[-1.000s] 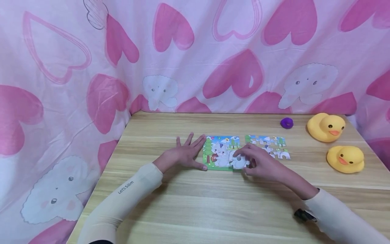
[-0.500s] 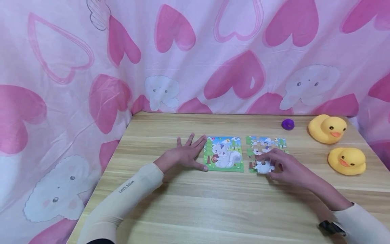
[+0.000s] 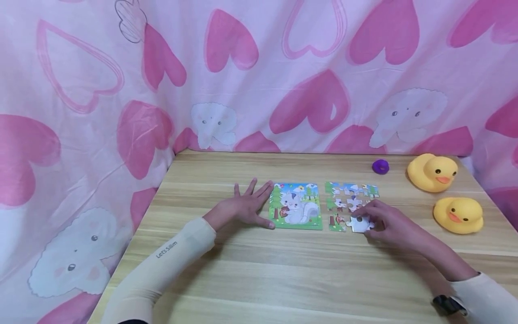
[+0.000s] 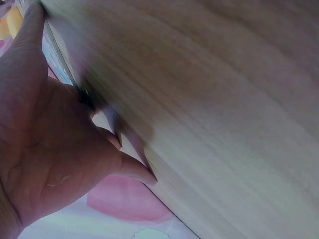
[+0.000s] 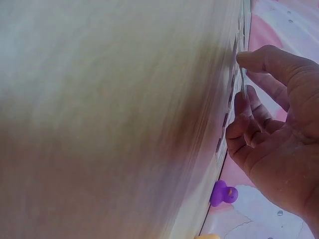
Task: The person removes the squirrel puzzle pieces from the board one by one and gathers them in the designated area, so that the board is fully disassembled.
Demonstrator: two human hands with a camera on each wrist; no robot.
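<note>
The right hand is pinching a small white jigsaw piece between thumb and fingertips, holding it low over the wooden table at the near edge of the group of loose colourful puzzle pieces. In the right wrist view the fingers are curling around the thin piece, so the grasp is clear. The left hand is lying flat and relaxed on the table, fingers spread, grasping nothing; its thumb and fingertips are touching the left edge of the rectangular picture card with a white cat on green grass, and in the left wrist view the open palm is pressing down on the wood.

The white piece is sitting just beside a small green piece on its left, in the nearest row of the loose group. In my judgement, to do this step well the hand should be keeping the piece flat, turning it until its knobs are matching the neighbours, and lowering it gently so the other pieces are not sliding.

Farther right, two yellow rubber ducks are standing, one far and one nearer. A small purple toy is lying to the left of the far duck. A pink curtain with hearts is hanging behind the table.
</note>
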